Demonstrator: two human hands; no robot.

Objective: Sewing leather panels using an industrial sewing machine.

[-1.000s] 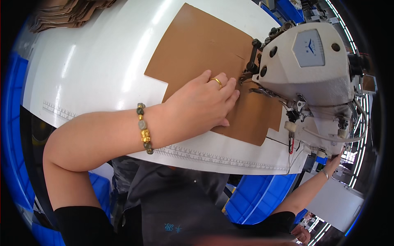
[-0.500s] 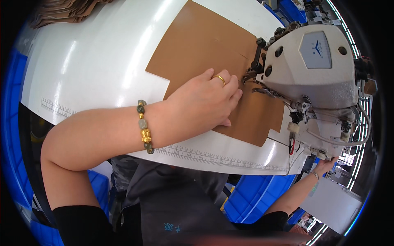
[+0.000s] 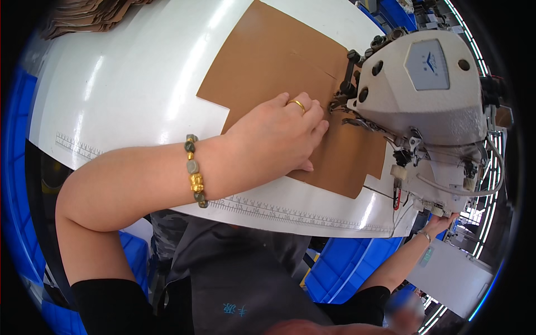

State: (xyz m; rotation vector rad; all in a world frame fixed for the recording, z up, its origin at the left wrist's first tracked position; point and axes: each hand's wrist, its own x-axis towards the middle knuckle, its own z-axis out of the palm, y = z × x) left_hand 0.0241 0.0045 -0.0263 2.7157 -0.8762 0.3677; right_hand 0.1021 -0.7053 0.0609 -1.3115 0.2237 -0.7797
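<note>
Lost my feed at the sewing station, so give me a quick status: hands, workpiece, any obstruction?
Left hand flat on brown sheet beside the needle. Right hand under sewing machine end, grip unclear. Nothing blocking.

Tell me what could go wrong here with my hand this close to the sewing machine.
Your left hand presses flat on the brown sheet, fingertips close to the needle area of the sewing machine; they could get caught. Your right hand is under the table edge, so only one hand steadies the sheet and it may skew. The bead bracelet could snag.
</note>
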